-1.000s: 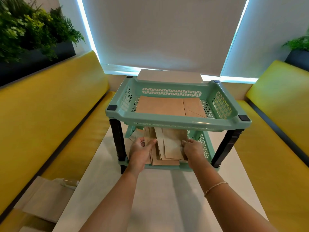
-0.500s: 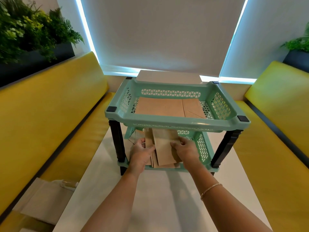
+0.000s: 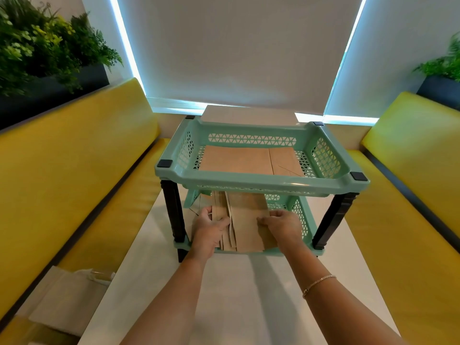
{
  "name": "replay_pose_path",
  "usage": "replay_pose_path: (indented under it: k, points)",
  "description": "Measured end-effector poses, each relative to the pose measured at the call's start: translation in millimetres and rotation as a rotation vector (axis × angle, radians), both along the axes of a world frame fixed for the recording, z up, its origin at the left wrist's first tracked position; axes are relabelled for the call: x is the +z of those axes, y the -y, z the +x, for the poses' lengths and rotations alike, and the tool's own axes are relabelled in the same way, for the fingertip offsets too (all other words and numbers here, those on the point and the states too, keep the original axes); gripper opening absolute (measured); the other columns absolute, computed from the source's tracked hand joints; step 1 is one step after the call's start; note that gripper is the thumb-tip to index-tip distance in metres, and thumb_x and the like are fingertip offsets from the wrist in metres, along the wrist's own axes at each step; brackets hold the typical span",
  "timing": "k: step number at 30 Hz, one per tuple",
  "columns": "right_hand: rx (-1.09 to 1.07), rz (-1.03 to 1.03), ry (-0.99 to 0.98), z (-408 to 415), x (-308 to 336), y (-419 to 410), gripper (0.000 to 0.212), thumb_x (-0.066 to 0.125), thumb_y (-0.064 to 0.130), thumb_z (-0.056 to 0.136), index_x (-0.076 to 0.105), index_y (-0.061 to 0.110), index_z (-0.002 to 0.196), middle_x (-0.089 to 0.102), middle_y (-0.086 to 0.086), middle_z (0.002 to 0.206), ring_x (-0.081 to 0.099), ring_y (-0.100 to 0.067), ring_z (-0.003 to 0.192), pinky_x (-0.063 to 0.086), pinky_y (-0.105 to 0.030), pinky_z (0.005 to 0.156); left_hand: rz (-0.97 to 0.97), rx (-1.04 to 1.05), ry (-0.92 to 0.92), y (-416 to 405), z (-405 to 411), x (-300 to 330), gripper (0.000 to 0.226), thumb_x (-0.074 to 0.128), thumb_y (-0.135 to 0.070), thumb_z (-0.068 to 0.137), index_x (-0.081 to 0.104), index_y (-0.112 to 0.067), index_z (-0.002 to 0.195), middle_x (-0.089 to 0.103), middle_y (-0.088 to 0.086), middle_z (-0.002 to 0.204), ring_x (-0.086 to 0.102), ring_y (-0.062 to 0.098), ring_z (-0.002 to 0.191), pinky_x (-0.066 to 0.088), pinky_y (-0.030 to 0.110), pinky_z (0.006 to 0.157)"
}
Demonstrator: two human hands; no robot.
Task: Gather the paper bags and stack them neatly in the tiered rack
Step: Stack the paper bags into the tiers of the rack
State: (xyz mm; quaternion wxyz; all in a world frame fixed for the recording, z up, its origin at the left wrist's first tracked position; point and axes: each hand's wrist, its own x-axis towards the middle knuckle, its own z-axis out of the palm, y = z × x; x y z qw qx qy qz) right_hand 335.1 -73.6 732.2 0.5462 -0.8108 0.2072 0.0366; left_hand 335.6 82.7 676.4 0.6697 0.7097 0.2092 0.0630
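**Squaring the bags on the lower tier**

From my head camera: my left hand (image 3: 210,231) and right hand (image 3: 282,225) curl round the side edges of the flat brown kraft-paper bags (image 3: 245,225), a ragged, fanned stack lying on the lower shelf of the mint-green perforated plastic two-tier rack (image 3: 261,181) with turned black posts. Above my fingers, the upper tray holds smooth flat brown bags (image 3: 251,161). The rack stands on a glossy white table (image 3: 236,295), between padded yellow benches (image 3: 69,170), with grey roller blinds (image 3: 236,51) beyond. Since a second ago my right hand has moved leftward, narrowing the stack.
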Motion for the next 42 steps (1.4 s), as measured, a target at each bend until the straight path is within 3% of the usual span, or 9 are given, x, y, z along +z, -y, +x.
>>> replay_pose_path:
  k: [7, 13, 18, 21, 25, 31, 35, 39, 42]
  points:
    - [0.027, -0.143, 0.035, -3, 7, -3, 0.023, 0.080, 0.016, 0.068, 0.075, 0.013, 0.090, 0.070, -0.007, 0.092, 0.064, -0.024, 0.089, 0.053, -0.035, 0.085, 0.027, 0.016, 0.005, 2, -1, 0, 0.046, 0.073, -0.013, 0.075, 0.053, -0.011, 0.116, 0.069, 0.005, 0.093, 0.066, 0.019, 0.087, 0.055, 0.038, 0.081]
    - [0.070, -0.250, 0.124, -10, 7, -4, 0.020, 0.079, 0.014, 0.067, 0.076, 0.014, 0.087, 0.072, -0.005, 0.083, 0.061, -0.018, 0.073, 0.051, -0.023, 0.073, 0.008, 0.023, 0.020, 4, -3, 3, 0.045, 0.074, -0.011, 0.076, 0.052, -0.012, 0.115, 0.067, 0.003, 0.094, 0.065, 0.019, 0.088, 0.054, 0.033, 0.077]
    - [0.082, -0.374, 0.183, -10, 11, -11, 0.012, 0.066, 0.006, 0.069, 0.071, 0.017, 0.068, 0.069, -0.005, 0.072, 0.064, -0.024, 0.073, 0.057, -0.038, 0.075, 0.033, 0.038, 0.015, 5, -3, 2, 0.051, 0.080, -0.021, 0.072, 0.052, -0.016, 0.114, 0.068, 0.002, 0.096, 0.066, 0.018, 0.087, 0.056, 0.033, 0.069]
    - [0.115, -0.457, 0.194, -10, 14, -18, 0.022, 0.052, 0.004, 0.070, 0.068, 0.019, 0.069, 0.068, -0.007, 0.073, 0.065, -0.027, 0.074, 0.057, -0.042, 0.072, 0.049, 0.055, 0.009, 6, -2, 1, 0.051, 0.081, -0.020, 0.070, 0.053, -0.015, 0.112, 0.068, 0.006, 0.099, 0.066, 0.022, 0.090, 0.055, 0.043, 0.081]
    - [0.186, -0.541, 0.156, -11, 14, -21, 0.027, 0.047, 0.001, 0.075, 0.068, 0.018, 0.079, 0.068, -0.009, 0.080, 0.065, -0.027, 0.078, 0.057, -0.040, 0.074, 0.070, 0.053, 0.031, 6, -4, 2, 0.049, 0.081, -0.021, 0.071, 0.053, -0.015, 0.111, 0.068, 0.005, 0.099, 0.065, 0.022, 0.090, 0.055, 0.038, 0.078]
    - [0.202, -0.123, 0.008, -8, 27, -6, 0.019, 0.070, 0.001, 0.072, 0.059, 0.016, 0.076, 0.062, 0.001, 0.075, 0.061, -0.017, 0.072, 0.055, -0.028, 0.069, 0.026, 0.039, 0.031, 3, -3, 1, 0.041, 0.077, -0.020, 0.074, 0.052, -0.020, 0.106, 0.067, 0.002, 0.097, 0.064, 0.020, 0.092, 0.053, 0.041, 0.086]
    - [0.061, 0.079, -0.120, 2, 27, 12, 0.015, 0.066, -0.007, 0.071, 0.062, 0.008, 0.072, 0.064, -0.010, 0.081, 0.063, -0.028, 0.079, 0.057, -0.041, 0.076, -0.002, 0.015, 0.045, 1, -3, -1, 0.037, 0.075, -0.018, 0.078, 0.052, -0.020, 0.106, 0.064, -0.006, 0.092, 0.062, 0.014, 0.091, 0.050, 0.032, 0.085]
    - [-0.036, 0.222, -0.155, 0, 31, 23, 0.017, 0.053, -0.015, 0.081, 0.056, 0.001, 0.081, 0.062, -0.015, 0.093, 0.053, -0.021, 0.061, 0.049, -0.018, 0.043, -0.005, -0.005, 0.059, 0, -4, 0, 0.033, 0.071, -0.021, 0.082, 0.053, -0.018, 0.109, 0.064, -0.007, 0.093, 0.062, 0.013, 0.090, 0.049, 0.029, 0.081]
    - [0.028, 0.191, -0.201, -3, 28, 24, 0.013, 0.057, -0.010, 0.082, 0.055, 0.003, 0.083, 0.063, -0.018, 0.104, 0.056, -0.025, 0.073, 0.051, -0.033, 0.062, -0.056, -0.027, 0.054, -3, -4, -1, 0.033, 0.068, -0.020, 0.084, 0.055, -0.013, 0.113, 0.066, -0.004, 0.096, 0.063, 0.014, 0.093, 0.049, 0.030, 0.086]
